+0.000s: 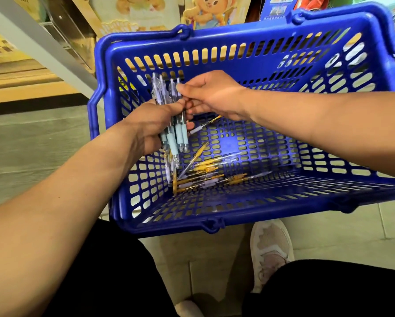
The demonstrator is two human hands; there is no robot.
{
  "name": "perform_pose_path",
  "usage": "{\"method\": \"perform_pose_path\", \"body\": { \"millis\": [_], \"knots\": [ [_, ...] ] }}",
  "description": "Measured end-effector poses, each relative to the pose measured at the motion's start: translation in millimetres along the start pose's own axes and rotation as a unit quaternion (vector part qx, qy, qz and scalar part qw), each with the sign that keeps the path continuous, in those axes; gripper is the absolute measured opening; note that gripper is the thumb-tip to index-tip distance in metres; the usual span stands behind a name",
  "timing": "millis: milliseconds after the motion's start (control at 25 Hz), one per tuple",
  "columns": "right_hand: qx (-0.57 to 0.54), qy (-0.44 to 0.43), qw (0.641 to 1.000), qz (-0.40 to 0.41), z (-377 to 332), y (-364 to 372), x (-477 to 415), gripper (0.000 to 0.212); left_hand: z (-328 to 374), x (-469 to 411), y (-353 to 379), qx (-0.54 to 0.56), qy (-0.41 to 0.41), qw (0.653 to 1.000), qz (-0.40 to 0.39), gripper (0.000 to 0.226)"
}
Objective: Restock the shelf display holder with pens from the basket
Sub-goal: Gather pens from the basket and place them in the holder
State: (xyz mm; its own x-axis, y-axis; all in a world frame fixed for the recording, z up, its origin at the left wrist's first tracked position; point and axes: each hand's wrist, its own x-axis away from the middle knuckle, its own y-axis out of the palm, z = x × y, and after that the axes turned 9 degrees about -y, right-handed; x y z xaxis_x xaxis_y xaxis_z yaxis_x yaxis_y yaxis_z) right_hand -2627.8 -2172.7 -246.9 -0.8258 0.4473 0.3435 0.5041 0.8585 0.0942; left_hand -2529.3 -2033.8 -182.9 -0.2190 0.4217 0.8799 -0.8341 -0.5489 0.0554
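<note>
A blue plastic basket [249, 216] fills the middle of the view, tilted toward me. My left hand [146, 126] is shut on a bundle of clear pens with pale blue grips [177, 138], held upright over the basket's left side. My right hand [212, 94] pinches the upper ends of the same bundle with its fingertips. Several yellow-grip pens [205, 172] lie loose on the basket floor below the bundle. One more pen [203, 125] lies just under my right hand. A clear acrylic holder [64, 26] hangs on the shelf at the upper left.
A grey shelf post [38, 42] runs diagonally at the upper left. Boxed cartoon goods [205, 10] stand behind the basket. My knees in black trousers and a pale shoe [269, 248] show on the tiled floor below.
</note>
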Motion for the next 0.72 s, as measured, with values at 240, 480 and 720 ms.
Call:
{"method": "perform_pose_path", "body": {
  "millis": [240, 480, 720],
  "knots": [
    [0.227, 0.082, 0.962, -0.125, 16.8, -36.3, 11.8, 0.022, 0.7, -2.0, -5.9, 0.037, 0.023, 0.999, 0.022, 0.028],
    [0.654, 0.042, 0.741, -0.147, 75.7, -67.0, 33.7, 0.044, 7.0, 0.3, 2.6, 0.073, 0.119, 0.989, 0.057, 0.017],
    [0.651, -0.015, 0.722, -0.235, 90.9, -35.2, 14.0, 0.083, 11.8, 10.3, -3.7, 0.050, 0.117, 0.990, 0.057, 0.009]
  ]
}}
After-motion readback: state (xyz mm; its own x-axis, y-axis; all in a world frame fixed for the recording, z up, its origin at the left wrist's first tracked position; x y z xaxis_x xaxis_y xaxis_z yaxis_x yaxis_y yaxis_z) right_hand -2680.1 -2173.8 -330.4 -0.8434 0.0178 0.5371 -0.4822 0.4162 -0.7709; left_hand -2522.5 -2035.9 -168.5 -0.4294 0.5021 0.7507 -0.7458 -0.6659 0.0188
